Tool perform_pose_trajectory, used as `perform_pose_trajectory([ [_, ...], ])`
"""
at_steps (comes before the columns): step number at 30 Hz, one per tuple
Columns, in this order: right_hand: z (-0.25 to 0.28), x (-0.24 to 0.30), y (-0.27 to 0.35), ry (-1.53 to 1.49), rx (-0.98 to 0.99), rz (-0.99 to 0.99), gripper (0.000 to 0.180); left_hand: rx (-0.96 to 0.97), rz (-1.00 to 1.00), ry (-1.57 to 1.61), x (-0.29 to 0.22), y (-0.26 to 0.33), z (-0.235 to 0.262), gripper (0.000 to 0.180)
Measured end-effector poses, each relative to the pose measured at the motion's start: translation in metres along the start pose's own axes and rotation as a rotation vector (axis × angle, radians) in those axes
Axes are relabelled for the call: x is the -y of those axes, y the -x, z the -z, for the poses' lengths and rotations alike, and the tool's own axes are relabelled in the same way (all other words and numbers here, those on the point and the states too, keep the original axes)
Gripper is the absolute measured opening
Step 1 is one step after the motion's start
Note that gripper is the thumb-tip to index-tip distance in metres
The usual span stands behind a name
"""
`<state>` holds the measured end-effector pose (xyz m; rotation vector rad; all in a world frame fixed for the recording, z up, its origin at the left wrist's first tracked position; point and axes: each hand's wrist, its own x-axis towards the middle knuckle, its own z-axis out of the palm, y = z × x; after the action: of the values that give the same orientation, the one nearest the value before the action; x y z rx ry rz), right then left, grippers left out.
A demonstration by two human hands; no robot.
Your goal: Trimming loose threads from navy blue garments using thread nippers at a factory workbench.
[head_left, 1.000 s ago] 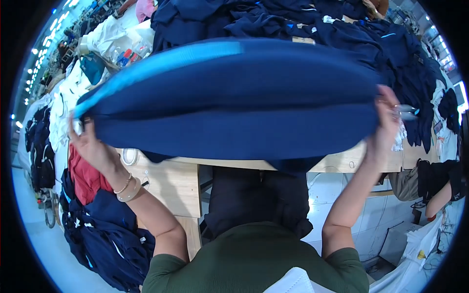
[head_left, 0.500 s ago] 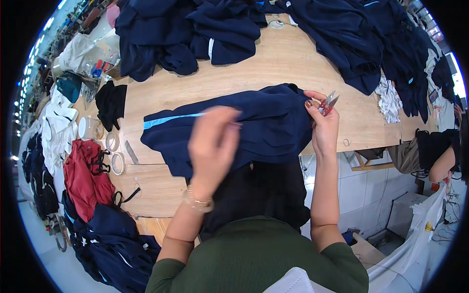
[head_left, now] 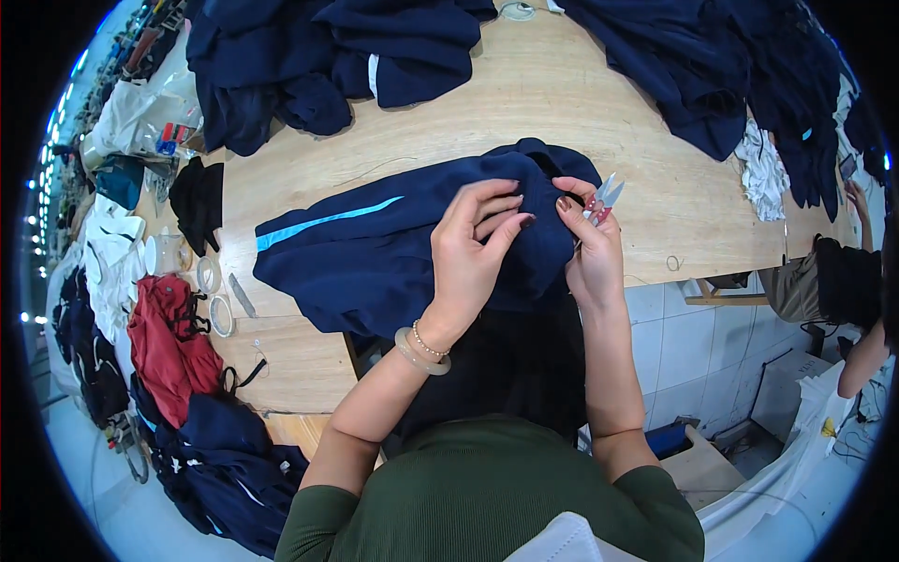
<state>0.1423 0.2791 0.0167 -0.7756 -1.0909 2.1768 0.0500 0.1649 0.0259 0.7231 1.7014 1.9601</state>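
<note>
A navy garment (head_left: 365,248) with a light blue stripe (head_left: 323,221) lies across the table in front of me, its gathered end at the right. My right hand (head_left: 595,248) is closed at that end, thumb and finger at the fabric's edge. Tucked in the same hand is a pair of small red-handled scissors (head_left: 607,197), blades pointing up and away. Over the garment near this end, my left hand (head_left: 473,248) has curved fingers, thumb apart from them. Nothing shows in it, and I cannot tell whether its fingertips touch the cloth.
Piles of navy garments (head_left: 272,66) lie at the far left and far right (head_left: 674,66). On the left are tape rolls (head_left: 221,317), a grey blade-like strip (head_left: 242,295) and red clothing (head_left: 169,347). Crumpled white cloth (head_left: 763,169) sits right. Another person's arm (head_left: 863,361) shows at the right edge.
My left hand has moved right, from above the garment's middle to beside my right hand. The garment's right end is now turned so its opening shows. The right hand keeps the scissors.
</note>
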Motion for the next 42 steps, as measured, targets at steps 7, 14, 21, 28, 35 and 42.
perform_pose_trajectory([
  [7, -0.004, 0.006, 0.001, 0.066, 0.006, 0.063, 0.022, -0.109, -0.139, -0.19, -0.001, -0.004, -0.005, 0.005],
  [14, 0.001, 0.033, 0.006, 0.786, -0.16, 0.274, 0.021, 0.023, -0.18, -0.253, 0.002, -0.01, -0.006, 0.005],
  [21, 0.009, 0.066, 0.021, 0.934, -0.062, 0.402, 0.023, 0.032, -0.324, -0.356, 0.0, -0.009, -0.005, 0.01],
  [28, 0.009, 0.068, 0.014, 1.337, 0.203, 0.853, 0.023, 0.032, -0.366, -0.394, -0.004, -0.009, -0.006, 0.008],
  [35, 0.001, 0.065, 0.01, 1.402, 0.24, 0.892, 0.024, 0.062, -0.302, -0.379, -0.006, -0.011, -0.006, 0.008],
  [42, -0.004, 0.064, 0.009, 1.41, 0.246, 0.886, 0.023, 0.058, -0.303, -0.38, -0.007, -0.012, -0.005, 0.007],
])
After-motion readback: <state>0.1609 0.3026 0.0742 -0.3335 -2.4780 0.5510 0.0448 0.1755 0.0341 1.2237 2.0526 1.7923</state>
